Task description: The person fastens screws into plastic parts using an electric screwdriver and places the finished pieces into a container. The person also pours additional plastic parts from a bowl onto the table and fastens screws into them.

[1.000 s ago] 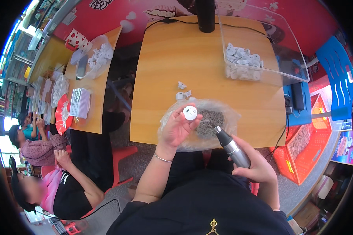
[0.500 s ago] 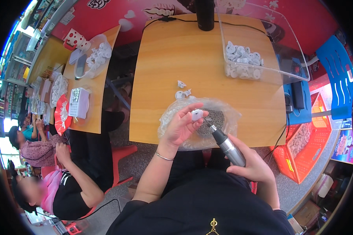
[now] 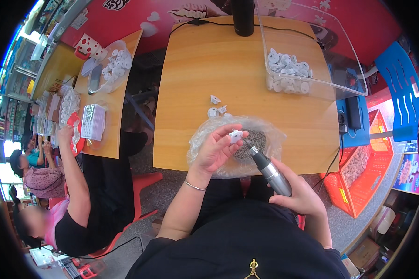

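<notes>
Head view: a white part (image 3: 236, 136) is being pinched by the fingers of the left hand (image 3: 213, 152) over a clear bag (image 3: 275, 138); a screwdriver (image 3: 274, 176) is being gripped by the right hand's fingers (image 3: 284, 170).

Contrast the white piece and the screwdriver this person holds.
The white piece is small and roundish; the screwdriver is longer and cylindrical. The white piece is pale; the screwdriver is black and silver. The left hand pinches the white piece; the right hand grips the screwdriver. Both are held.
</notes>
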The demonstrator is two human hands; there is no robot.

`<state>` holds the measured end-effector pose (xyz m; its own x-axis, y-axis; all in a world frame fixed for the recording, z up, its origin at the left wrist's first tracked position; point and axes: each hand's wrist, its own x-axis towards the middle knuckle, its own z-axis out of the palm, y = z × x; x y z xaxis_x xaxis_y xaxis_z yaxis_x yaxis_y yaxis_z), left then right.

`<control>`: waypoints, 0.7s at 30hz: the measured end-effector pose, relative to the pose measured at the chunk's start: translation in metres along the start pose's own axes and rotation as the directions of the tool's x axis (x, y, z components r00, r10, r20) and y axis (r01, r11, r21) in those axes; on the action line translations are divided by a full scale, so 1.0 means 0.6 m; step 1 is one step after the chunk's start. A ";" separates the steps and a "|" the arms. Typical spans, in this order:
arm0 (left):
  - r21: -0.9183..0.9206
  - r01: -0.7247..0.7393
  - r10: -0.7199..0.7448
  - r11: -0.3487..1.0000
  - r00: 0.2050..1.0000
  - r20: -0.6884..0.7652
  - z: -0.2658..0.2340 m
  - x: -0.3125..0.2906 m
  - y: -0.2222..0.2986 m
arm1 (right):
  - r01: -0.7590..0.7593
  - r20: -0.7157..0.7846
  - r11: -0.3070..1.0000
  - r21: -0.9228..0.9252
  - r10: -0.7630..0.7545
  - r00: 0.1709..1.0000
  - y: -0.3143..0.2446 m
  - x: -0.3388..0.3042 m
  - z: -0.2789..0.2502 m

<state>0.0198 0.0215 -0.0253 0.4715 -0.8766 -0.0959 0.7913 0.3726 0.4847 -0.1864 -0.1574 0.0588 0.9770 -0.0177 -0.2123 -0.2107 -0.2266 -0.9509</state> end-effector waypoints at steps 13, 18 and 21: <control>0.025 -0.002 0.002 1.000 1.000 -0.004 0.001 0.000 -0.002 | -0.026 0.000 0.999 0.026 0.026 1.000 -0.001 0.001 -0.002; 0.024 -0.006 0.006 1.000 1.000 -0.002 0.000 0.000 -0.003 | -0.048 0.010 0.998 0.049 0.048 0.999 -0.006 0.001 -0.003; 0.033 -0.003 0.004 0.999 1.000 -0.008 0.000 -0.001 -0.003 | -0.045 0.014 0.998 0.048 0.044 0.999 -0.008 0.002 -0.004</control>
<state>0.0182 0.0212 -0.0259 0.4777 -0.8727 -0.1013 0.7763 0.3653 0.5136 -0.1844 -0.1587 0.0636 0.9662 -0.0136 -0.2573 -0.2556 -0.1783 -0.9502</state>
